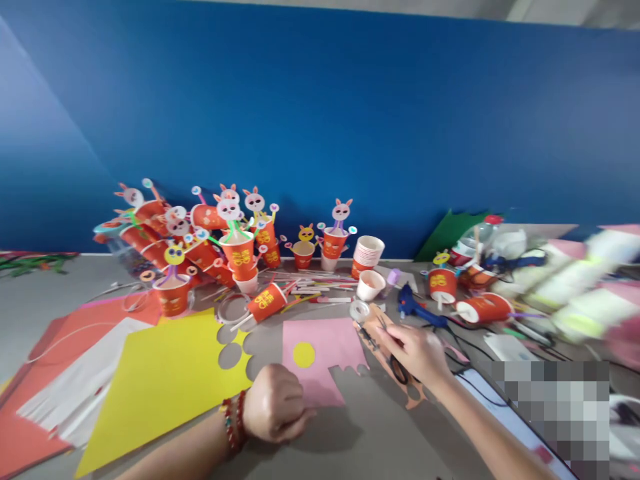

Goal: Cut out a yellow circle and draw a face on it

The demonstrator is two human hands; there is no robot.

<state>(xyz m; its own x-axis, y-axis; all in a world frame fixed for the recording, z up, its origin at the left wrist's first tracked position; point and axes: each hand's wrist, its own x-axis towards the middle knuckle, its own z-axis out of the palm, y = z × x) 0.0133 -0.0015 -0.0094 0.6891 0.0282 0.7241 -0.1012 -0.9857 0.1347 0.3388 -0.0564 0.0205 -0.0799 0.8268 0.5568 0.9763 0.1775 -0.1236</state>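
Note:
My left hand (277,403), with a beaded bracelet (234,423) at the wrist, is closed in a fist over the table's front. Anything inside its curled fingers is hidden. Beside it lies a pink sheet (320,333) with a notched edge, bearing a yellow paper circle (304,355). To the left spreads a yellow sheet (160,380) with round holes cut out. My right hand (420,353) pinches with thumb and fingers above an orange paper scrap (416,393); something thin shows at the fingertips, too blurred to name. Black-handled scissors (399,370) lie under that hand.
Red paper cups (238,257) with rabbit faces crowd the back left. Stacked white cups (369,250) and a tape roll (359,311) stand mid-table. A blue glue gun (417,308) with its cord, a tablet (515,420) and a blurred pile of wrapped packs (565,287) are at right.

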